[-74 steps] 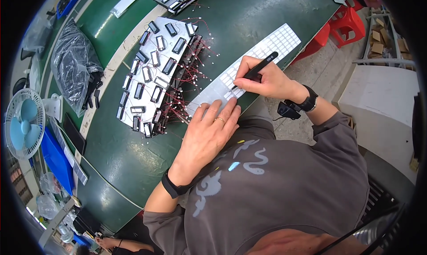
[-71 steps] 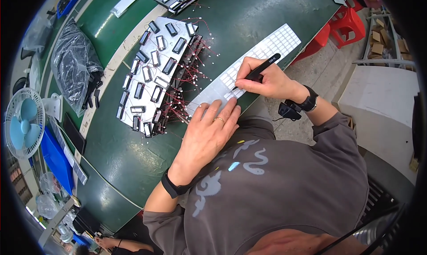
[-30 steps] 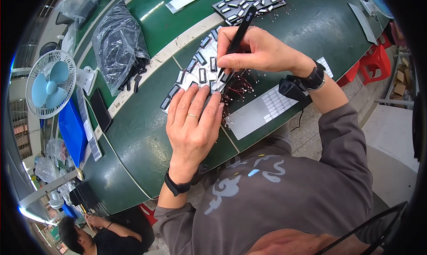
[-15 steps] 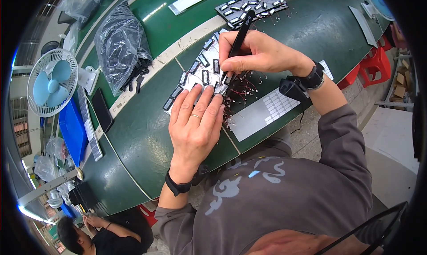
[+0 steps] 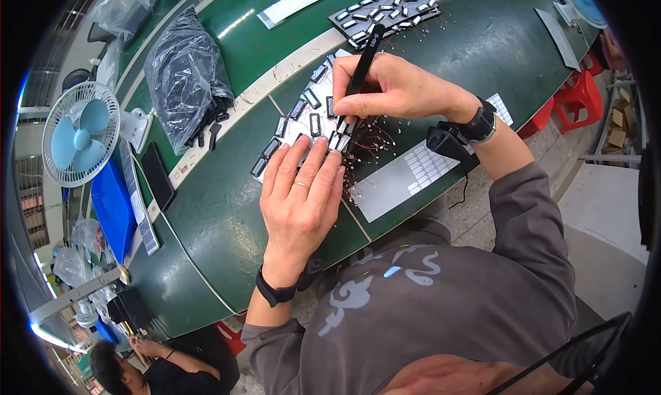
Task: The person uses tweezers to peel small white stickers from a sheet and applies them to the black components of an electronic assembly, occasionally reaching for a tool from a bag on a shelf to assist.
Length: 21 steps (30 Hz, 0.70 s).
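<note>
My left hand [image 5: 301,199] lies flat, fingers spread, on a white sheet [image 5: 292,130] that carries several small black rectangular parts with thin red-tipped wires. My right hand [image 5: 399,88] holds black tweezers [image 5: 358,64], tip down on a part at the sheet's right edge, just past my left fingertips. A sheet of small white labels [image 5: 406,178] lies to the right, partly under my right wrist.
The green workbench [image 5: 220,216] curves around me. A second sheet of black parts [image 5: 385,9] lies at the far edge. A black plastic bag [image 5: 182,75], a desk fan [image 5: 72,143] and a blue tray [image 5: 110,209] are at left. Red stools [image 5: 575,95] stand at right. Another person [image 5: 131,367] sits lower left.
My right hand has left the label sheet and carried the tweezers to the parts sheet. My left hand moved from the label sheet onto the parts sheet. My head view shifted.
</note>
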### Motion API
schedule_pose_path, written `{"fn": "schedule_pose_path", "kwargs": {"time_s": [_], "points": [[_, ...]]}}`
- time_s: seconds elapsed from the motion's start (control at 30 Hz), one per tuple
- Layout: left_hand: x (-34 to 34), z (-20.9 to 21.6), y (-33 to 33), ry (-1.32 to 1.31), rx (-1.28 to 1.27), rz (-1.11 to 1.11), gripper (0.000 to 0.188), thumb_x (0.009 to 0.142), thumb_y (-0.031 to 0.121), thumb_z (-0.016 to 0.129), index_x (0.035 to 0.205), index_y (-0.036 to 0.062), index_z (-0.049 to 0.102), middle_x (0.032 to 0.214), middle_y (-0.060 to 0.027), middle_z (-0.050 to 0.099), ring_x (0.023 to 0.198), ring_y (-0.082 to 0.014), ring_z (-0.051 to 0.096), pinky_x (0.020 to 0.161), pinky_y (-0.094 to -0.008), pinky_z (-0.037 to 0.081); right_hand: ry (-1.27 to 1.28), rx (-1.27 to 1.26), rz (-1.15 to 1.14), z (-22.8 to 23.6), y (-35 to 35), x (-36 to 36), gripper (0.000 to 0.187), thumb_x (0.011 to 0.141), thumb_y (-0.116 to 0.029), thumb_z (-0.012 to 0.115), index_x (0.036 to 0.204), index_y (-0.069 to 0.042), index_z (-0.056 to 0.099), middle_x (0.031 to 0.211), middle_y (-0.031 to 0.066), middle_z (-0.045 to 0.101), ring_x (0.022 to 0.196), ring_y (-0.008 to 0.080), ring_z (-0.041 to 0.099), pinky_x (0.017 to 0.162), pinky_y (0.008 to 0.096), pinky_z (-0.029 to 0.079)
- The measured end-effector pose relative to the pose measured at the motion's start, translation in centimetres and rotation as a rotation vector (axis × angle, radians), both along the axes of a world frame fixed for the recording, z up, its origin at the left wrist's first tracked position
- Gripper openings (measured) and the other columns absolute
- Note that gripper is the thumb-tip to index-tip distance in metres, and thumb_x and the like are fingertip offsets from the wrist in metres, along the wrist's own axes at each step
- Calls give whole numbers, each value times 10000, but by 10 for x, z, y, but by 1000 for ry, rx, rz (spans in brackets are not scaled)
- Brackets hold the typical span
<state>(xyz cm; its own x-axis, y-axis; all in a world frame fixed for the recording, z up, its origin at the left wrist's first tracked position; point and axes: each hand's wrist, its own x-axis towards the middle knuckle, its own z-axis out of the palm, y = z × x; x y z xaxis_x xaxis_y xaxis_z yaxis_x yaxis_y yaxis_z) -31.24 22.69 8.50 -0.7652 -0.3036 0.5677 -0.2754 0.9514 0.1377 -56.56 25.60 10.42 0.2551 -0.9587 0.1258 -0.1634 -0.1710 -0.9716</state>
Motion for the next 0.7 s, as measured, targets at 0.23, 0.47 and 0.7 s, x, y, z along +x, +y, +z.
{"fn": "schedule_pose_path", "kwargs": {"time_s": [0.23,0.47,0.7], "points": [[-2,2,4,-8,-9,13,288,802,88,786,1083,54,732,1119,-97,732,1140,-303,660,1018,-460,499,45,-60,-16,-3,4,1,181,975,-150,706,957,4,613,891,30,641,811,85,647,699,236,513],[-10,15,5,-92,-135,56,299,849,138,768,1124,32,720,1140,-89,698,1083,-295,648,1003,-458,501,59,-240,-273,24,42,-11,154,957,-135,716,961,-12,623,897,29,638,814,90,607,713,248,469],[-5,-7,55,-254,277,-479,337,883,208,750,1176,51,697,1262,-167,631,1227,-336,564,1058,-470,459,118,22,-408,-48,139,-17,126,943,-113,714,933,-44,609,912,14,627,815,75,572,732,246,448]]}}
